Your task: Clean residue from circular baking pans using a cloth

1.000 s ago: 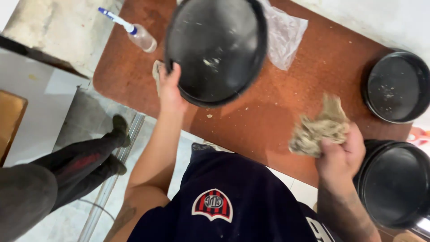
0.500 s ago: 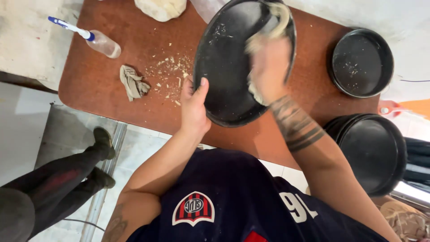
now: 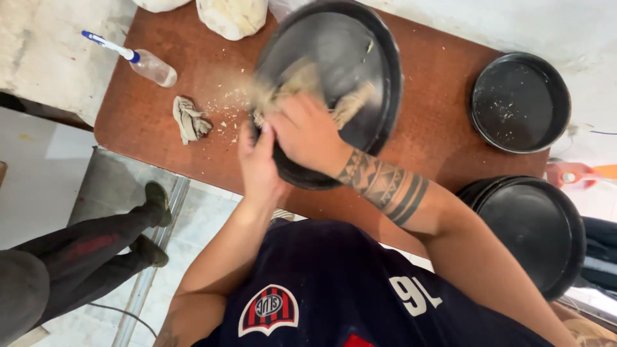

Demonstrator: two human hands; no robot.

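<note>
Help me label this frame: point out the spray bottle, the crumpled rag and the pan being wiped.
Spray bottle (image 3: 153, 66), head view, clear body.
Rag (image 3: 188, 120), head view, middle folds.
Pan (image 3: 350, 51), head view, bare inner base.

A round pan (image 3: 347, 71) is held tilted over the middle of the table (image 3: 437, 148). Its near rim is gripped by the left hand (image 3: 260, 164), and the right hand (image 3: 308, 132) is placed inside the pan, on a rag (image 3: 292, 87). To the left of the pan, a crumpled cloth (image 3: 188, 119) is laid on the table, with crumbs (image 3: 225, 109) scattered between them. Behind the cloth, a spray bottle (image 3: 138, 59) is found at the table's far left corner. Two bags (image 3: 231, 16) are set at the far edge. To the right, a smaller pan (image 3: 519, 103) is placed, and nearer than it a stack of pans (image 3: 533, 228) is seen at the right edge. A person's legs (image 3: 83, 250) are seen on the floor, left of the table.
</note>
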